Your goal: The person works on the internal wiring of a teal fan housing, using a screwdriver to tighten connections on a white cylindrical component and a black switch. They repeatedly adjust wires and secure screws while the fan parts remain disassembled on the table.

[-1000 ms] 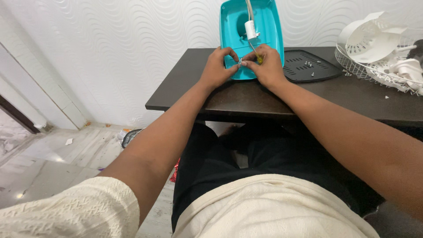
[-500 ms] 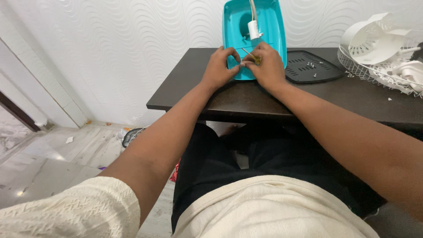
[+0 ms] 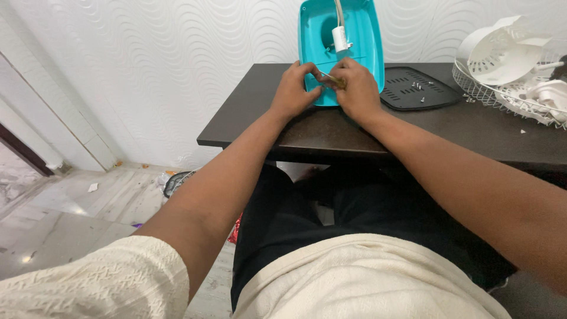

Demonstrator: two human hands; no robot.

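Turquoise plastic fills the far middle of the desk [image 3: 283,127]: a shallow, tray-like housing [image 3: 363,35] leans up against the white wave-patterned wall [image 3: 177,53], its lower edge resting on the dark desktop; inside it we see a small white cylindrical part [image 3: 339,38] with a pale cord running up out of view. Both of our hands meet at that lower edge; our left hand [image 3: 293,90] has its fingers curled in, thumb and forefinger pinched toward the tip of a thin tool [image 3: 332,78], slim and yellowish, which lies slanted between the two hands; our right hand [image 3: 356,88] is closed around the other end of it, fingers folded over so that the handle is mostly hidden. Whether the left fingertips actually grip the tip or only touch it we cannot tell; the spot is too small.

Just beside the right hand, toward the desk's right side, lies a black vented panel [image 3: 416,90] with a few small screws [image 3: 417,86] on it; further on, at the far right corner, a white wire grille [image 3: 508,100] holds white fan blades [image 3: 502,53]. Near the desk's front edge the wood is bare; below it we see black trousers [image 3: 307,224], a cream shirt [image 3: 354,277], and a pale tiled floor [image 3: 71,201] to the left.
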